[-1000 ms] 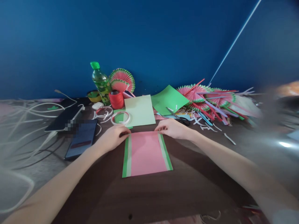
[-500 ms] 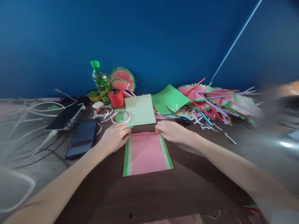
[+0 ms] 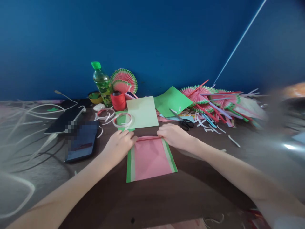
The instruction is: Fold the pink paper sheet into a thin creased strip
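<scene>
A: Head view first. What are the hands doing?

B: Both sit at the far edge of the pink sheet with green side strips (image 3: 150, 158), which lies flat on the dark bench (image 3: 166, 197), straight ahead of the person. The left hand (image 3: 119, 144) pinches the far-left corner, and the right hand (image 3: 175, 136) pinches the far-right corner. Between them a narrow band of the far edge is turned up into a small fold.

A: What could go wrong from here?

B: I'd judge the fold could run crooked if one hand presses ahead of the other, since the sheet is loose on the bench and nothing pins its near end. It could also slide toward the person. The glued strips might buckle at the crease.

A: And the edges, the room to move?

B: The near half of the bench is bare, so there's space to draw the sheet back. Beyond the fold it is tight: a pale green sheet (image 3: 142, 112) lies just past the fingers, a tape ring (image 3: 122, 120) is near the left hand, and scissors (image 3: 183, 121) are just beyond the right hand. A phone (image 3: 82, 141) lies to the left, apart from the sheet. Further right there is a heap of paper fans and sticks (image 3: 212, 100).
</scene>
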`<state>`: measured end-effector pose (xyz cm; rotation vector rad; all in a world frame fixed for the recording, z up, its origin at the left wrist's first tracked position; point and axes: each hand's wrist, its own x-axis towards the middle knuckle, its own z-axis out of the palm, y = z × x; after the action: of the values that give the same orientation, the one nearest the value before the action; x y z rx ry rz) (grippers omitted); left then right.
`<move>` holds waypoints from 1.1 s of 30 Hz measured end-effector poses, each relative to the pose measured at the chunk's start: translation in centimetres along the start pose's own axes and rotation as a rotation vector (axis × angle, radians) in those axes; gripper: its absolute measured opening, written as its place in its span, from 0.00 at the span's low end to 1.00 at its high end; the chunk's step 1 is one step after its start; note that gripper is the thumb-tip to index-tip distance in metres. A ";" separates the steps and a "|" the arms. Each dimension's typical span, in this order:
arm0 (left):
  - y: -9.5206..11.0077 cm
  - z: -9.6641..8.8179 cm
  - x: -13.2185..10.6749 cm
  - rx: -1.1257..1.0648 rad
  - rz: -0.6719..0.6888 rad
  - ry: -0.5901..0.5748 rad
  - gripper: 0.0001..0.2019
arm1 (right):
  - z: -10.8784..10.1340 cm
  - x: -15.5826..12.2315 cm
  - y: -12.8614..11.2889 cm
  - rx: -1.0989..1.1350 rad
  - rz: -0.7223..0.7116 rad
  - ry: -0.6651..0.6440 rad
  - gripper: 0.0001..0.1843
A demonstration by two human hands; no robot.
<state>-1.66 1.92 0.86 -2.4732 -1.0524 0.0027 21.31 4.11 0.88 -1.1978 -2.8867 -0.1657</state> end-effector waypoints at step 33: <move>4.5 0.5 0.1 0.042 -0.113 -0.057 0.17 | 1.9 -0.8 -5.4 -0.311 0.040 0.104 0.10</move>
<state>1.36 -0.58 -1.38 -2.3856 -1.2019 0.0601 18.12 0.00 -1.50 -1.2413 -2.8160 -0.6756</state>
